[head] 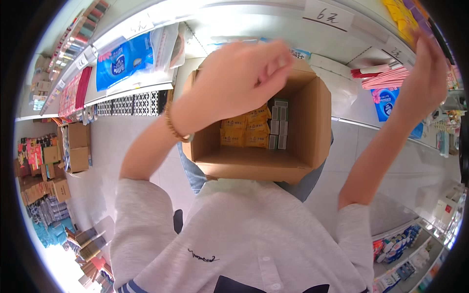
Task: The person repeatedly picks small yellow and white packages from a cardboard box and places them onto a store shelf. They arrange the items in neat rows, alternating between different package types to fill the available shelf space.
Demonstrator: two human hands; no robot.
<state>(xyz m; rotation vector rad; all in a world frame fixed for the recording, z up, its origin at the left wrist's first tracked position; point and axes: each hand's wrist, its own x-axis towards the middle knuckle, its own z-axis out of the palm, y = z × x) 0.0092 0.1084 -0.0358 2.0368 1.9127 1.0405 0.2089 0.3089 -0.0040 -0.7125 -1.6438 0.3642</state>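
Observation:
My left hand (238,80) is raised over the open cardboard box (253,161), its fingers curled and blurred, with no object visible in them. Part of the box's interior is hidden beneath it. Inside the box lie yellow packets (244,133) in stacked rows, beside a column of small pale boxes (278,126). Up at the right, my right hand (427,73) reaches to the edge of the upper shelf. Its fingertips overlap a yellow bag (399,18) in the picture; whether they touch or grip it is unclear.
A blue pack (126,60) lies on the left shelf, with black-and-white patterned boxes (128,104) underneath. Pink striped cloths (386,78) and another blue pack (383,104) are on the right shelf. Price cards (328,16) line the upper shelf edge. Cardboard boxes (77,146) stand at the left.

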